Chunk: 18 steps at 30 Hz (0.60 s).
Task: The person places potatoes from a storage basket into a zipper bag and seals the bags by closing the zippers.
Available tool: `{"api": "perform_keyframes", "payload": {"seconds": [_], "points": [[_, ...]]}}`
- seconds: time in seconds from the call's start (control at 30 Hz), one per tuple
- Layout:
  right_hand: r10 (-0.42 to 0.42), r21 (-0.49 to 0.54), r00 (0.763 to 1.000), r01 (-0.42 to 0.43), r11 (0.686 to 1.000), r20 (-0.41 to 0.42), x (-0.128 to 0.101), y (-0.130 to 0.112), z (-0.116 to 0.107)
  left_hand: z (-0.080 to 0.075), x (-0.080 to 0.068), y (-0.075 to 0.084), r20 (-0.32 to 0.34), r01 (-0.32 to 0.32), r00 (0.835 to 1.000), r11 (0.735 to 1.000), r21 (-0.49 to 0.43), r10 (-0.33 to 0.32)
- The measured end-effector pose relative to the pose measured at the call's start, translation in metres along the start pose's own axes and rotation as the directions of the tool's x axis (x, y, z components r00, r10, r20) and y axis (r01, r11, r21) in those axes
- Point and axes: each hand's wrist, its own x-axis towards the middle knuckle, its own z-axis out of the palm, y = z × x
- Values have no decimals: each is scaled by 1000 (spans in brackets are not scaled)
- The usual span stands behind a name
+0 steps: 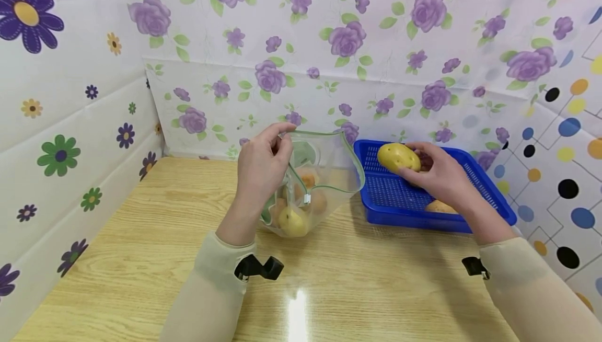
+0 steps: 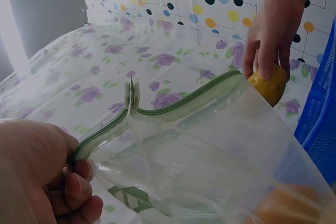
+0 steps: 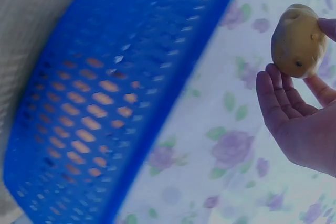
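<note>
My left hand [image 1: 263, 161] pinches the green-edged rim of a clear zip bag [image 1: 329, 195] between thumb and fingers, and the bag's mouth gapes toward the right. Inside the bag lie several roundish items, among them a yellow potato [image 1: 292, 221] low at the front. A small white slider [image 1: 307, 198] sits on the zip. My right hand [image 1: 435, 169] holds a yellow potato [image 1: 397, 157] above the blue basket [image 1: 414, 220], gripping it with the fingertips and thumb. In the right wrist view that potato [image 3: 298, 41] shows small dark eyes.
Another potato [image 1: 440, 206] lies in the basket, partly hidden by my right forearm. The basket stands right of the bag on the wooden table [image 1: 155, 237]. A flowered sheet [image 1: 282, 86] rises behind the table, with a dotted one [image 1: 559, 174] along the right side.
</note>
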Motion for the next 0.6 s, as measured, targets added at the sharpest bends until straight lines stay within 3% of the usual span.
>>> {"api": "perform_keyframes", "payload": {"seconds": [0.6], "points": [[-90, 75, 993, 95, 993, -72, -14, -71, -10, 2, 0, 1, 3, 9, 1000, 1000, 6, -10]]}}
